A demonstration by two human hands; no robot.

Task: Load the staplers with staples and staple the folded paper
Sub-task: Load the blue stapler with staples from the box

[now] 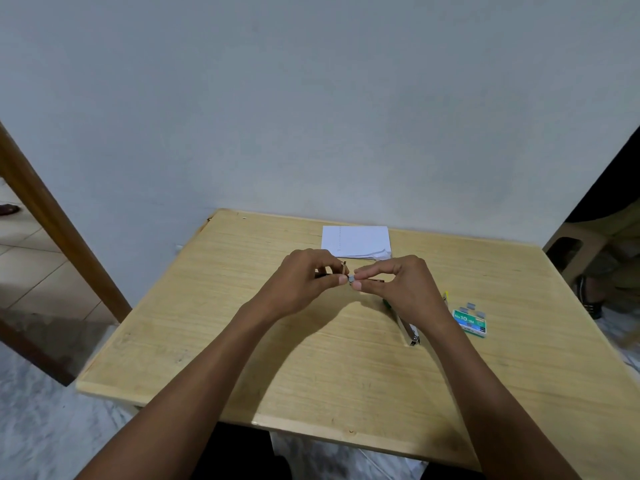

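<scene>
Grips a small stapler [341, 270], opened up, in the left hand [304, 275], above the middle of the desk [277, 341]. Pinches a short strip of staples [352, 278] between thumb and forefinger of the right hand [398, 282], right at the stapler's open channel. Cannot tell whether the strip is seated yet; too small. Looks like loading under way, not finished.

Shows a second stapler [408, 329] lying opened on the desk under the right wrist, contents hidden. Shows the staple box [471, 322] with loose strips [471, 306] just beside it, further right. Finds the folded paper [356, 242] at the far edge, beyond both hands and held by neither. Probably leaves the stapling itself still to do.
</scene>
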